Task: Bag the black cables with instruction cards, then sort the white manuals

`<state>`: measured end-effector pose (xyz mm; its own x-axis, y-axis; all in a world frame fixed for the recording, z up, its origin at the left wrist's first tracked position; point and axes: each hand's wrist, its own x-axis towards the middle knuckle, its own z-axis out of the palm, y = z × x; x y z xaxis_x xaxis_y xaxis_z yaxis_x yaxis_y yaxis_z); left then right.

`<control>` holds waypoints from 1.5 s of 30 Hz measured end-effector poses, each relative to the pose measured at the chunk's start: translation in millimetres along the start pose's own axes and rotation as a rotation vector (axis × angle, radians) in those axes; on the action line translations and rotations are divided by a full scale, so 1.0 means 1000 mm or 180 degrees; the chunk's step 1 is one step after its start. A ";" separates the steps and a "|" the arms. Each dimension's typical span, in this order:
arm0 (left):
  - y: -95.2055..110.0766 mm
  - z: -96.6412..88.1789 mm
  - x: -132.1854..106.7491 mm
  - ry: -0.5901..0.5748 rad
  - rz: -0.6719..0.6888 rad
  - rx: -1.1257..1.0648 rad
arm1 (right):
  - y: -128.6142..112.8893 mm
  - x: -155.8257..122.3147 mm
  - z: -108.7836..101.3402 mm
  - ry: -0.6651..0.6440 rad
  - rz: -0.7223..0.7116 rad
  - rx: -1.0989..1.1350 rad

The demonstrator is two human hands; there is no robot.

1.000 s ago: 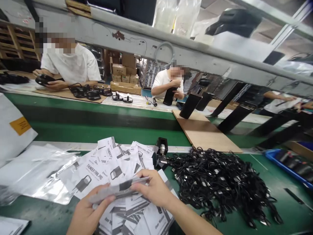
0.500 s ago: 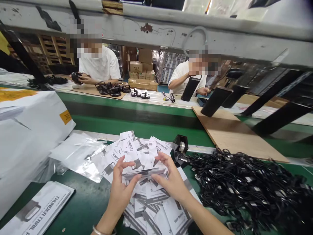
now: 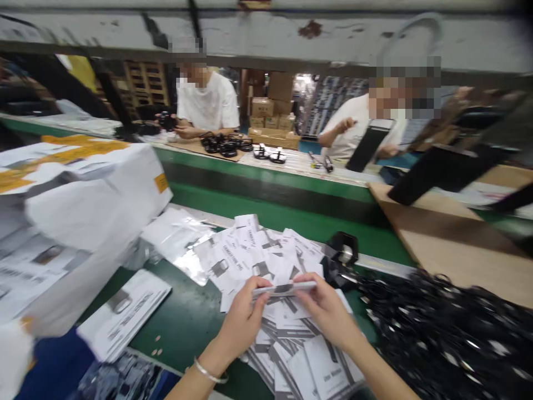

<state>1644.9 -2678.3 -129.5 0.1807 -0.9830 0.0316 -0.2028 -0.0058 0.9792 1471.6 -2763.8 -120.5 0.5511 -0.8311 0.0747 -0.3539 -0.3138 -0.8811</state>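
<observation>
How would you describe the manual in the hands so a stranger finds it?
On the green table, a heap of white manuals lies left of the black cables. This manual alone is lifted above it, pinched edge-on between left hand and right hand.

Thin printed booklet [image 3: 287, 289], level, edge-on, midair

My green bench [image 3: 183, 316], a loose pile of printed leaflets [image 3: 250, 258] before me, clear plastic bags [image 3: 179, 239] left of it, a white carton [image 3: 83, 205] further left, a black tape dispenser [image 3: 341, 258] and a heap of black cables [image 3: 449, 333] on my right
</observation>
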 end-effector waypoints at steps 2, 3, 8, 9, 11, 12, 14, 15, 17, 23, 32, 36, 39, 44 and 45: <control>0.002 -0.018 -0.013 -0.0118 0.0053 -0.0132 | -0.005 0.000 -0.004 0.0021 -0.0482 -0.0337; 0.003 -0.028 -0.023 -0.0219 0.0043 -0.0375 | -0.009 0.000 -0.006 0.0051 -0.0925 -0.0427; 0.006 -0.065 -0.073 -0.0266 -0.1030 -0.3137 | -0.047 0.004 0.007 -0.0249 -0.2991 -0.0683; 0.006 -0.067 -0.079 -0.0150 -0.1255 -0.3183 | -0.054 0.006 0.014 -0.0350 -0.3193 -0.0775; 0.005 -0.070 -0.086 0.0082 -0.1506 -0.2885 | -0.065 0.011 0.027 -0.0504 -0.3460 -0.0996; 0.004 -0.072 -0.087 0.0204 -0.1552 -0.2673 | -0.068 0.013 0.033 -0.0559 -0.3496 -0.1149; 0.002 -0.078 -0.090 0.0420 -0.1535 -0.2209 | -0.075 0.016 0.040 -0.0584 -0.3373 -0.1435; 0.002 -0.082 -0.091 0.0452 -0.1477 -0.1932 | -0.078 0.016 0.041 -0.0573 -0.3228 -0.1497; 0.007 -0.091 -0.096 0.0311 -0.1273 -0.1217 | -0.089 0.014 0.043 -0.0652 -0.2730 -0.1445; 0.025 -0.100 -0.109 -0.0151 -0.0506 0.0601 | -0.118 0.007 0.070 -0.2103 -0.0974 -0.0894; -0.047 -0.156 -0.141 0.3289 -0.0577 0.0956 | -0.119 0.072 0.187 -0.1682 0.1318 0.1132; -0.046 -0.165 -0.134 0.3253 -0.0208 0.2003 | -0.124 0.080 0.241 -0.1524 0.1132 0.0832; -0.053 -0.169 -0.117 0.2441 -0.0440 0.3186 | -0.119 0.083 0.252 -0.1596 0.0824 0.0359; -0.073 -0.180 -0.100 0.1413 -0.1040 0.4005 | -0.107 0.078 0.232 -0.1472 -0.0230 -0.0624; -0.075 -0.181 -0.099 0.1382 -0.1041 0.4063 | -0.106 0.075 0.229 -0.1529 -0.0491 -0.0760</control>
<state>1816.1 -2547.2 -169.7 0.6241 -0.7708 0.1283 -0.7814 -0.6156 0.1027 1724.0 -2687.9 -128.7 0.8728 -0.4821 -0.0763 -0.3725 -0.5569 -0.7424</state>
